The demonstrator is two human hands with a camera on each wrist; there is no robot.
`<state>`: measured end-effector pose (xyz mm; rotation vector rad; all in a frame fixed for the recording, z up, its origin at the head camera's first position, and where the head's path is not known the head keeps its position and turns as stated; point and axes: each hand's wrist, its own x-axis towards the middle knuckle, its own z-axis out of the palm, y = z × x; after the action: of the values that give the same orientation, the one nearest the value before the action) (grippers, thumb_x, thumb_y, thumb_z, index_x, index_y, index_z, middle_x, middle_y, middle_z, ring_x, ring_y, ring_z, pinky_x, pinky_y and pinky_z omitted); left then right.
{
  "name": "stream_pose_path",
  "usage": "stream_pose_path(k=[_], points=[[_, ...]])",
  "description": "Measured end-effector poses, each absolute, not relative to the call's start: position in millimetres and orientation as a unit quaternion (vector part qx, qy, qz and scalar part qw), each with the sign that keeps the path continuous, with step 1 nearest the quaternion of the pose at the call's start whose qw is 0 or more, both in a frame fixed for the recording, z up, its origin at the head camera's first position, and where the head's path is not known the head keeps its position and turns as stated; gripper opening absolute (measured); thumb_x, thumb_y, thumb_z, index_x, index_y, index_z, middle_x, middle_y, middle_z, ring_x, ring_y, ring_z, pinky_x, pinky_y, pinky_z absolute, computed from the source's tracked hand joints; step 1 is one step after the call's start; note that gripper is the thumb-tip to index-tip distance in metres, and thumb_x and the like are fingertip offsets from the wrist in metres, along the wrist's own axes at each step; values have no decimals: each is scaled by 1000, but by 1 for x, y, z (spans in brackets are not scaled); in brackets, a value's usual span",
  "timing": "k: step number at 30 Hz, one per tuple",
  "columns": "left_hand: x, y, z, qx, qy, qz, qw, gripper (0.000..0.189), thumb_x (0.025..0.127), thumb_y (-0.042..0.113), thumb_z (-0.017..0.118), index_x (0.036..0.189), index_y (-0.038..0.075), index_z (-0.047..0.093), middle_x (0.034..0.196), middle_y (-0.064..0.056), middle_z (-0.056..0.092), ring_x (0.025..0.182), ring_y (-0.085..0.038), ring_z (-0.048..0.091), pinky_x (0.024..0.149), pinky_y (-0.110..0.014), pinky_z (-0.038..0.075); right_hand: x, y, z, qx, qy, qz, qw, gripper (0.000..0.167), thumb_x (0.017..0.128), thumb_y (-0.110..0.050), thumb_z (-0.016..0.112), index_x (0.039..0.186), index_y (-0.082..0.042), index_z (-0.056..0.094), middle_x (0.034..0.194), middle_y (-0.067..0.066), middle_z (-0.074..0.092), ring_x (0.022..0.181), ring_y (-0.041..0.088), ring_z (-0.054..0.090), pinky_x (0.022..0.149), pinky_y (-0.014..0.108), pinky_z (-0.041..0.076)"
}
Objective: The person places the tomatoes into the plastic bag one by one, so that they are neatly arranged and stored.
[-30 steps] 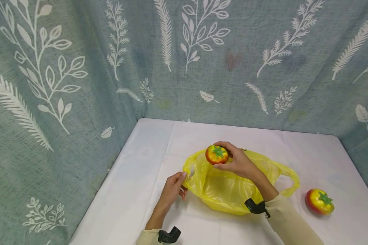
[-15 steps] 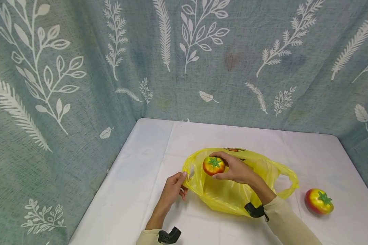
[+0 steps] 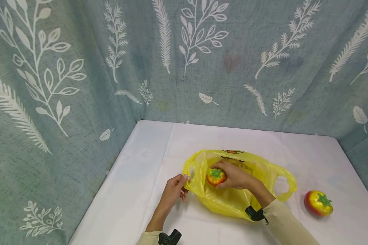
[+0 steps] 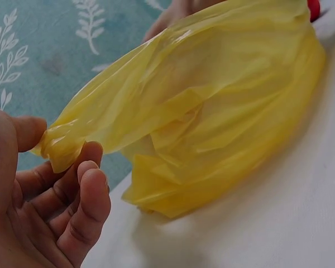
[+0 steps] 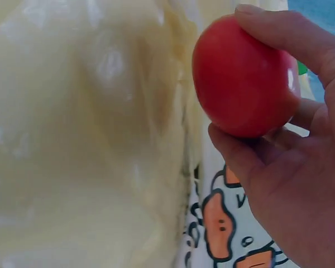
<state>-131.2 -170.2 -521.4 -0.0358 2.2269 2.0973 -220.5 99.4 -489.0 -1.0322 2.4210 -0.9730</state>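
A yellow plastic bag [image 3: 230, 204] lies with its mouth spread on the table. My left hand [image 3: 174, 189] pinches the bag's left handle between thumb and fingertips; the left wrist view shows the bunched plastic [image 4: 61, 145] there. Inside the bag's mouth, my right hand [image 3: 234, 175] grips a red and yellow toy tomato [image 3: 216, 176] with a green star-shaped top. Its smooth red underside [image 5: 243, 78] shows in the right wrist view, thumb and fingers on opposite sides. Whether it touches the bag's bottom, I cannot tell.
A second toy tomato [image 3: 319, 203] sits on the white tablecloth [image 3: 135, 190] to the right of the bag, near my right sleeve. The bag's right handle loop [image 3: 289, 183] lies loose. A grey-green leaf-patterned curtain [image 3: 178, 95] borders the table behind and on the left.
My right hand has lowered the toy tomato from above the bag's mouth down into it. My left hand keeps its pinch on the handle, nearly still.
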Motion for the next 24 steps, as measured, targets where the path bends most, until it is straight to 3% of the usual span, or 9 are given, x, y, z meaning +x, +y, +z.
stream_pose_path(k=[13, 24], points=[[-130, -168, -523, -18, 727, 685, 50, 43, 105, 38, 56, 101, -3, 67, 66, -9, 58, 51, -15, 53, 44, -25, 50, -219, 100, -508, -352, 842, -352, 206, 75, 75, -11, 89, 139, -3, 49, 137, 19, 43, 116, 32, 50, 101, 53, 45], [-131, -164, -524, -19, 725, 687, 54, 44, 105, 38, 56, 99, -4, 65, 65, -8, 58, 51, -15, 53, 43, -25, 50, -220, 104, -515, -358, 842, -349, 204, 79, 75, -10, 88, 143, -4, 48, 141, 19, 40, 117, 32, 50, 102, 52, 44]])
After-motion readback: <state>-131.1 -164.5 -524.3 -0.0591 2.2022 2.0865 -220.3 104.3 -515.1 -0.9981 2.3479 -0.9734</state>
